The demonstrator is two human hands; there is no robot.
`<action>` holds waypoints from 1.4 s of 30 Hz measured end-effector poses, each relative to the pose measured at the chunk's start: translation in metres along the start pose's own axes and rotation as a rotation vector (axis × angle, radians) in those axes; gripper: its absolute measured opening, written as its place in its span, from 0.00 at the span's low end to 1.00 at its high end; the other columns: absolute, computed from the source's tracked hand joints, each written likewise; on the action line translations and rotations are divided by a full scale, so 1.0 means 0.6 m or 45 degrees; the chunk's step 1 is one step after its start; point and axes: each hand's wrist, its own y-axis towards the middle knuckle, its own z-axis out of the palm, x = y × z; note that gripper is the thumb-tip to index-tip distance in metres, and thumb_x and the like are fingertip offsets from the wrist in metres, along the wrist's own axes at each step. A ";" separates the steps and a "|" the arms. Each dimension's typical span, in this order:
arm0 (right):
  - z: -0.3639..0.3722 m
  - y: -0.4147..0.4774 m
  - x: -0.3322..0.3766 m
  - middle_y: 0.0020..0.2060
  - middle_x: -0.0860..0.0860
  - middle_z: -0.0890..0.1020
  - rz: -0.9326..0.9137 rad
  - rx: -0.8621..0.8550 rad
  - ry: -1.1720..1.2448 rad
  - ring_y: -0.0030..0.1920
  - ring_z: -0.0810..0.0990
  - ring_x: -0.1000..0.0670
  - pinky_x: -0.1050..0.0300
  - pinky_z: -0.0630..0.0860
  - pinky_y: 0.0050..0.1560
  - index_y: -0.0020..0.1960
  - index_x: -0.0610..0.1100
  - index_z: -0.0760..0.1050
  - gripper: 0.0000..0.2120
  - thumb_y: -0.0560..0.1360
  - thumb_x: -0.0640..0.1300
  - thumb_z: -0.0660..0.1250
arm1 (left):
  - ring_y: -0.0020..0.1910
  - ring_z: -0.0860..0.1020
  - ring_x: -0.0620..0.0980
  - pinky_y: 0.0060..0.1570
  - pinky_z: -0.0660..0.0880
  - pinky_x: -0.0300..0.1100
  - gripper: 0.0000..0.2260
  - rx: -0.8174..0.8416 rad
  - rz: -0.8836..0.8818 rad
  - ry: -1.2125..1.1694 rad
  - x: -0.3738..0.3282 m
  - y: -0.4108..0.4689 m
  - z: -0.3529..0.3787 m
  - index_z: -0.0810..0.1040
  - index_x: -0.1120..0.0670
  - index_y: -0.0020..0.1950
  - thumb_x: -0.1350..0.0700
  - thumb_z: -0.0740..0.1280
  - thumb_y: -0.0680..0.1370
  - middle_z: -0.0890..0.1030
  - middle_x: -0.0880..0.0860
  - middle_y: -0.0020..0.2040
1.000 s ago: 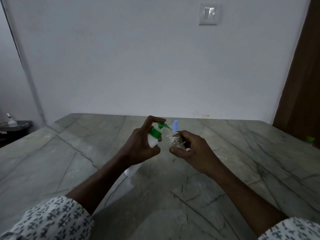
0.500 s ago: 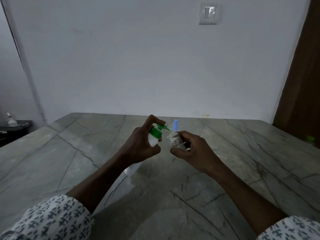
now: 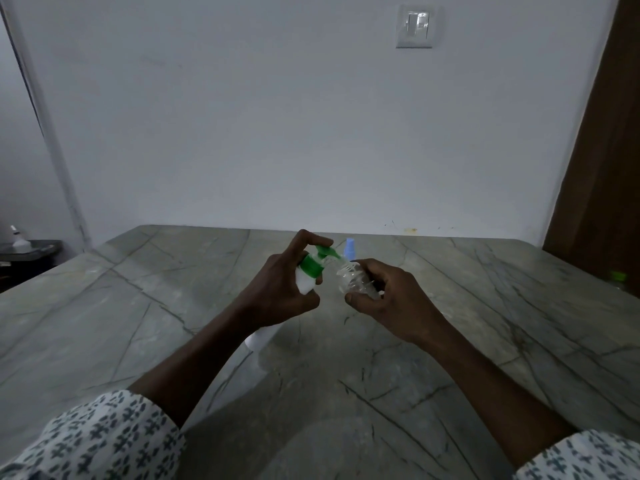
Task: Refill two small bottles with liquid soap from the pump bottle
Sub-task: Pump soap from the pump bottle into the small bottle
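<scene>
No writing legible on pump bottle (image 3: 306, 277) or clear bottle (image 3: 356, 280).

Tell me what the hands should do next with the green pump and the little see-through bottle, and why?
Probably press the green pump head down again. The left hand grips the white pump bottle with a finger on top of the pump, and the nozzle points into the mouth of the small clear bottle held tilted in the right hand. That bottle looks far from full.

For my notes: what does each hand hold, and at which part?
Left hand holds the pump bottle at its upper body, a finger on the green pump head. Right hand holds a small clear bottle around its lower body.
</scene>
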 end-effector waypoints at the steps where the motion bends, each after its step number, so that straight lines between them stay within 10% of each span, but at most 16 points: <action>1: -0.001 -0.001 0.000 0.53 0.50 0.84 -0.008 0.002 -0.012 0.49 0.82 0.52 0.56 0.79 0.50 0.65 0.47 0.75 0.23 0.72 0.47 0.73 | 0.42 0.79 0.45 0.40 0.78 0.38 0.33 0.003 0.001 0.003 0.000 0.000 0.000 0.64 0.39 0.63 0.64 0.74 0.67 0.82 0.47 0.46; 42: 0.000 -0.004 -0.011 0.53 0.52 0.84 0.033 0.069 0.095 0.49 0.83 0.54 0.52 0.81 0.52 0.62 0.49 0.77 0.20 0.71 0.47 0.75 | 0.44 0.78 0.42 0.41 0.77 0.34 0.31 0.019 0.002 0.044 0.003 -0.001 0.001 0.63 0.41 0.61 0.62 0.74 0.67 0.81 0.49 0.47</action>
